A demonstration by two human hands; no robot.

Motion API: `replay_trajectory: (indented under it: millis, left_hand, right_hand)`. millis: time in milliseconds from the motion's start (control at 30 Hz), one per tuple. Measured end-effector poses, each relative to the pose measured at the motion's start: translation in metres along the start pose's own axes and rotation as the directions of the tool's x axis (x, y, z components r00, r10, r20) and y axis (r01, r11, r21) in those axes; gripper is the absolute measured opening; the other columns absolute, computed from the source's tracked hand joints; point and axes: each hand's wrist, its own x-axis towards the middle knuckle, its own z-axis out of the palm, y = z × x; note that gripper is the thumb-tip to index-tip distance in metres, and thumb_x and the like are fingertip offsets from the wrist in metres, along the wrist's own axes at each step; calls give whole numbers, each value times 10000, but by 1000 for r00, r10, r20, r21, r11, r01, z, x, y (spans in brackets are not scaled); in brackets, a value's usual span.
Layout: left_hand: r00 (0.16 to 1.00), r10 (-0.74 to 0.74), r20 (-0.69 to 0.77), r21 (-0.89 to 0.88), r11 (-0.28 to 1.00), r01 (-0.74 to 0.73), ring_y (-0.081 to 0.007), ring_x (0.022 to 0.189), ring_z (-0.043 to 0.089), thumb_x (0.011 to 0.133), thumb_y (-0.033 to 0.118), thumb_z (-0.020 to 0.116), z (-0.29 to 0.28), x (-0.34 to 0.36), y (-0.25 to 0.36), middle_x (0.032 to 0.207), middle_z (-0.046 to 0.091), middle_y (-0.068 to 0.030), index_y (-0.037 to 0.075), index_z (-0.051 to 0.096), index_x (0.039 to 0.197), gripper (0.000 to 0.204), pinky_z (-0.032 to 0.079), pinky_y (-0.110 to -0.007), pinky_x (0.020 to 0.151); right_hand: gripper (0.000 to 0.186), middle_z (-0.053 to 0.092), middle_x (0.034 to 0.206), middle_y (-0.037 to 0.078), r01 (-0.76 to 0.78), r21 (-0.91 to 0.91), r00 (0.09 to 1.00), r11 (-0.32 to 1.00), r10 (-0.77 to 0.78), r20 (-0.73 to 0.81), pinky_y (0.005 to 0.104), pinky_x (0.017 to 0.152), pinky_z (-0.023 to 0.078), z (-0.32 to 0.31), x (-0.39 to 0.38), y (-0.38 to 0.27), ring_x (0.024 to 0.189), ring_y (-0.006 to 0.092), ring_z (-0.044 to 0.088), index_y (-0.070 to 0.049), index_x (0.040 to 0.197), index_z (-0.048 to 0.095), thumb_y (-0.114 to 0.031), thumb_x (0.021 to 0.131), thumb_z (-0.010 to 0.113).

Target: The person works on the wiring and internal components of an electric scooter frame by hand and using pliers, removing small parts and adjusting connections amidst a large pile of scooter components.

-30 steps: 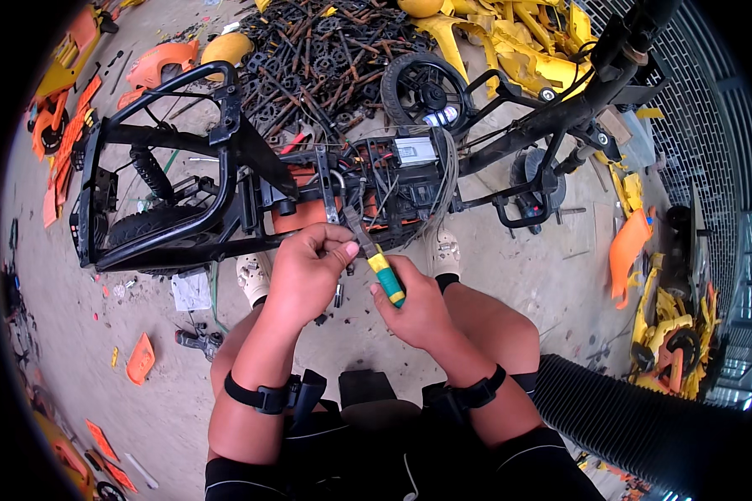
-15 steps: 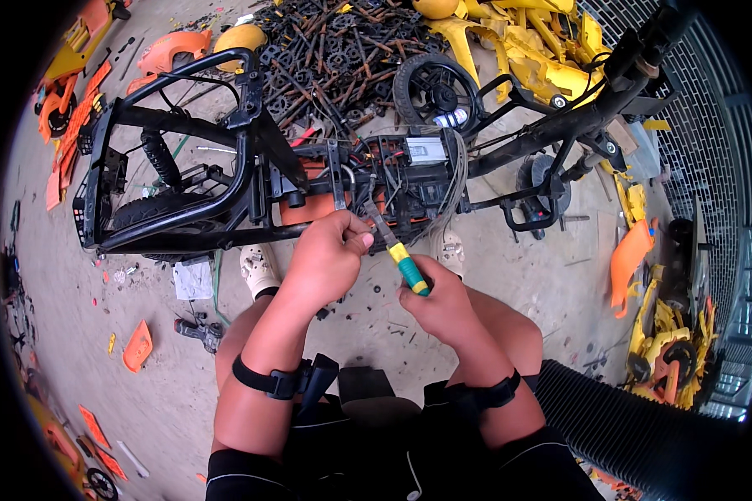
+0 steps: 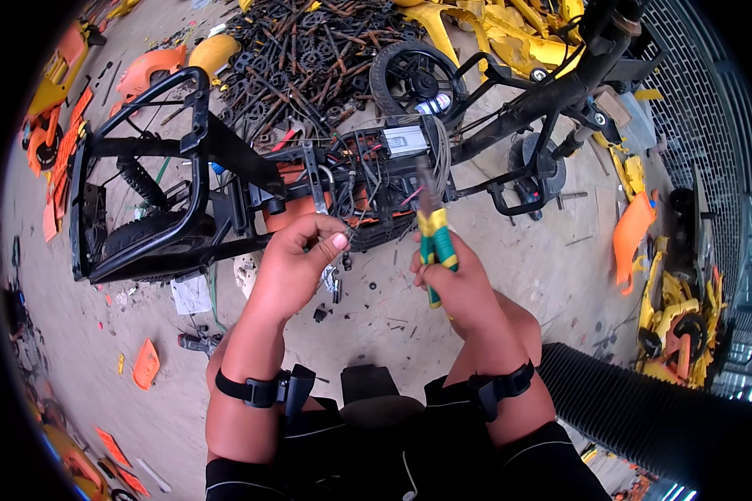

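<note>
A pair of pliers (image 3: 437, 242) with green and yellow handles is gripped in my right hand (image 3: 464, 282). Its metal jaws are smeared by motion and point up past the near edge of a black scooter frame (image 3: 242, 154). The handles stand apart. Thumb and fingers of my left hand (image 3: 301, 255) are pinched together just in front of the frame's middle; what they hold, if anything, is too small to make out. Beyond both hands, loose cables (image 3: 366, 167) and a silver box (image 3: 405, 140) sit in the open middle of the frame.
Behind the frame lie a heap of rusty metal parts (image 3: 297, 63), a black wheel (image 3: 393, 83) and yellow panels (image 3: 518, 37). A power drill (image 3: 199, 342) and an orange piece (image 3: 146, 365) lie on the floor at left. A black ribbed hose (image 3: 618, 417) runs at lower right.
My right hand has drawn the pliers away to the right from my left hand, and their handles now show spread. The left hand stays pinched, slightly further left in view.
</note>
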Motion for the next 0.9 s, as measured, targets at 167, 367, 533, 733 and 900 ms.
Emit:
replay_trajectory:
  millis: [167, 367, 533, 733, 900]
  left_hand:
    - [1000, -2, 28, -189, 982, 7, -79, 816, 578, 985, 109, 654, 4, 1, 4, 974, 713, -37, 17, 669, 1079, 132, 470, -243, 739]
    - [978, -127, 168, -298, 939, 173, -26, 611, 439, 985, 186, 666, -1, -2, 19, 1058, 747, -81, 56, 678, 1115, 185, 350, -193, 531]
    - [957, -163, 239, -282, 932, 229, -36, 644, 501, 979, 169, 671, -4, -2, 18, 1019, 746, -76, 35, 686, 1077, 167, 398, -195, 570]
    - [976, -117, 182, -243, 957, 159, -144, 946, 664, 960, 64, 669, -2, 0, 8, 971, 733, -83, -5, 686, 1009, 87, 499, -281, 868]
    - [982, -56, 183, -221, 971, 96, -138, 905, 660, 945, 40, 676, -2, 0, 7, 954, 727, -85, -15, 685, 997, 76, 505, -280, 837]
  right_hand:
    - [409, 632, 951, 34, 12, -183, 997, 983, 3, 81, 276, 783, 482, 9, -4, 1, 847, 131, 596, -33, 1279, 553, -1, 872, 563]
    - [438, 657, 965, 33, 76, -395, 993, 916, -34, 113, 296, 757, 506, 18, -7, -2, 846, 139, 629, -47, 1301, 536, -23, 867, 591]
    - [462, 681, 1003, 68, 167, -545, 983, 821, -93, 161, 325, 748, 526, 17, -6, 6, 844, 175, 667, -52, 1315, 530, -21, 858, 591]
    - [494, 695, 1047, 152, 241, -451, 956, 859, -131, 261, 400, 777, 533, 19, -5, 11, 886, 320, 676, -55, 1341, 526, -60, 852, 597]
    - [489, 708, 1033, 147, 170, -386, 956, 907, -57, 286, 392, 780, 536, 20, -6, 2, 865, 312, 682, -49, 1352, 520, -67, 868, 591]
